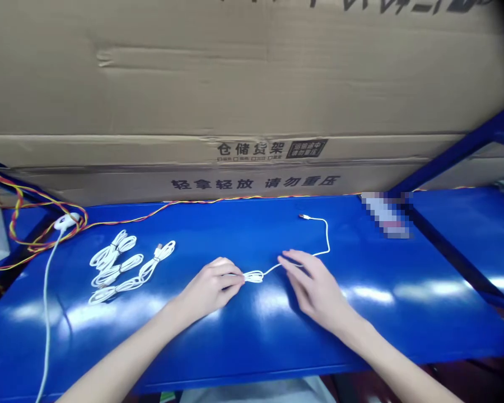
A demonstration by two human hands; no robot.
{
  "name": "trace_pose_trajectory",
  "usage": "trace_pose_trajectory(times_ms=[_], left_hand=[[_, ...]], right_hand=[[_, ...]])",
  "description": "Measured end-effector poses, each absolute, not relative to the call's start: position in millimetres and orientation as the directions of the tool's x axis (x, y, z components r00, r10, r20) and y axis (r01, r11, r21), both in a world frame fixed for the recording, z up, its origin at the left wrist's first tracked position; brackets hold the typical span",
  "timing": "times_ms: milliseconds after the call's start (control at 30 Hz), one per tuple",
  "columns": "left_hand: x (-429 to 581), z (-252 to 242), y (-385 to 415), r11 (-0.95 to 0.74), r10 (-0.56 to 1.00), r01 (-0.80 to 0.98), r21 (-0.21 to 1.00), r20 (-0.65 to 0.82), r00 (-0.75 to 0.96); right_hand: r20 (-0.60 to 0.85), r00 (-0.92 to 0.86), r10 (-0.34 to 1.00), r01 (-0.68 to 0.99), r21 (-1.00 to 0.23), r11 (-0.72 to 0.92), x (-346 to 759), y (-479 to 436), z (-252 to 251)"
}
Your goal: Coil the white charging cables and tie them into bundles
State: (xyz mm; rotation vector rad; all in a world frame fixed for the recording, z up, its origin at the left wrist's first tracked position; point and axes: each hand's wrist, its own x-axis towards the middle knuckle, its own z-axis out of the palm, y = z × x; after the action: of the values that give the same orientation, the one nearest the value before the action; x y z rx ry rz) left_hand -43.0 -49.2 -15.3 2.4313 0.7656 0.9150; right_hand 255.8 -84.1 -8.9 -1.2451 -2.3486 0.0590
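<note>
A white cable (254, 276) lies near the middle of the blue shelf, its left part gathered in a small looped bundle. My left hand (216, 284) pinches the left end of that bundle between thumb and fingers. From the bundle the cable runs right, passes by my right hand (315, 285), then bends up to a plug (304, 216) lying on the shelf. My right hand is open over the cable, fingers apart, its fingertips close to the strand; whether they touch it I cannot tell. Several coiled white cables (117, 268), tied with dark ties, rest to the left.
Large cardboard boxes (243, 101) stand behind the blue shelf (243, 350). Twisted red and yellow wires (151, 215) run along the back and pile up at the left, near a white cord (47, 302). Blue frame posts (453, 145) and a blurred item (386, 215) are at the right.
</note>
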Motion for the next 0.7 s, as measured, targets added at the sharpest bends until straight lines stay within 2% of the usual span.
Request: trace_pose_trajectory(times_ms=[100, 267, 600, 700], left_hand=[[-44, -15, -47, -0.751, 0.623, 0.319, 0.578, 0.461, 0.632], [-44, -12, -45, -0.749, 0.597, 0.271, 0.605, 0.439, 0.671], [-42, -10, -51, -0.792, 0.549, 0.295, 0.534, 0.414, 0.726], [-41, -8, -52, -0.826, 0.526, 0.316, 0.467, 0.437, 0.729]], right_hand=[[0.412, -0.329, 0.85, 0.824, -0.314, 0.472, 295, -79, -13], [0.344, -0.382, 0.858, 0.751, -0.425, 0.505, 305, -63, -13], [0.341, -0.441, 0.83, 0.616, -0.558, 0.556, 227, -31, -10], [0.313, -0.484, 0.817, 0.552, -0.615, 0.563, 208, -36, -6]])
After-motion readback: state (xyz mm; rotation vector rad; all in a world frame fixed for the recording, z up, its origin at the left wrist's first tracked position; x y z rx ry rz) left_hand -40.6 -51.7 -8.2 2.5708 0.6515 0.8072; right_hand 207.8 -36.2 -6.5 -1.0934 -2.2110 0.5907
